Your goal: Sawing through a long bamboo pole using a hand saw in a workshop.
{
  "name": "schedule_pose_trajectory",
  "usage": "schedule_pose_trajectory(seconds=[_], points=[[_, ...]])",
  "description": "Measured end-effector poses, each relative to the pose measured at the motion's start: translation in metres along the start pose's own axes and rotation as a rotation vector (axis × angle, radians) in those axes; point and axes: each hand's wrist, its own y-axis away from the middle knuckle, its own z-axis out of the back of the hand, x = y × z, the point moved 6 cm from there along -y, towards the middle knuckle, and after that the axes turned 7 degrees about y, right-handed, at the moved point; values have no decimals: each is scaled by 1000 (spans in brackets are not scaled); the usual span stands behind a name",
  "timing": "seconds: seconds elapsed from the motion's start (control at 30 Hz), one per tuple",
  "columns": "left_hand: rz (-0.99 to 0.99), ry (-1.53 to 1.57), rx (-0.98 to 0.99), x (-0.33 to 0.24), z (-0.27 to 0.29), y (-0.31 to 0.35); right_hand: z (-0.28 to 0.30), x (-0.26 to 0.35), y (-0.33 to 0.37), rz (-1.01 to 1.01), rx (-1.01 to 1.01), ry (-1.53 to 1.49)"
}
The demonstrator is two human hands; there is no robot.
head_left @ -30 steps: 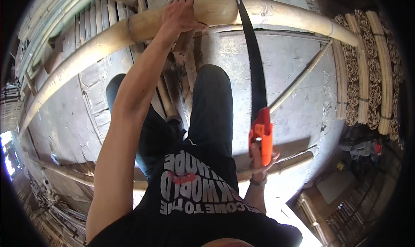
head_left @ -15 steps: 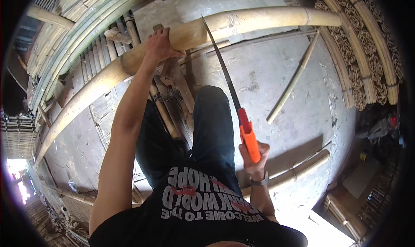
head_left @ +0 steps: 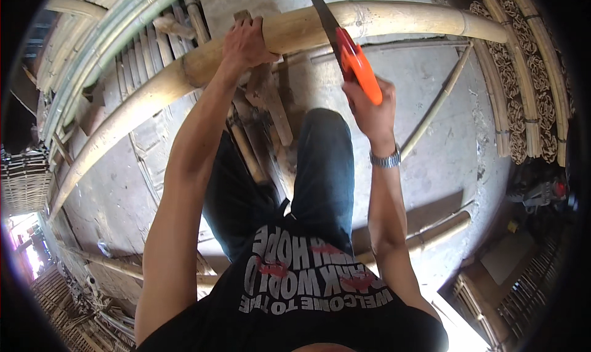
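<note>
A long, thick bamboo pole (head_left: 151, 101) crosses in front of me, from the lower left to the upper right. My left hand (head_left: 246, 44) is wrapped over the pole and grips it from above, beside a wooden support (head_left: 271, 102). To its right, my right hand (head_left: 372, 105) is closed round the orange handle of a hand saw (head_left: 363, 68). The saw's dark blade lies across the pole, its tip pointing away past the far side. I cannot tell how deep the blade sits in the bamboo.
Split bamboo strips (head_left: 80, 75) are stacked at the far left. Framed bundles of coiled material (head_left: 517, 87) stand at the far right. A thin bamboo stick (head_left: 440, 99) lies on the concrete floor (head_left: 431, 173), and another bamboo pole (head_left: 431, 236) lies behind my right arm.
My right hand has pushed the saw forward, away from me, so the handle now is close to the pole. My left hand keeps its grip on the bamboo.
</note>
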Motion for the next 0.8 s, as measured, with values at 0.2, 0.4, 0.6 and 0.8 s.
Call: schedule_pose_trajectory(seconds=[0.2,0.4,0.6,0.8], points=[[27,-56,-58,5,7,5,27,-12,178,83,-112,-71],[-87,-103,-221,-1,0,-6,17,-38,53,-20,-74,-44],[-122,-158,-286,4,0,15,12,-13,92,49,-33,10],[-71,-8,-127,-18,18,4,52,-67,202,-307,-105,-116]])
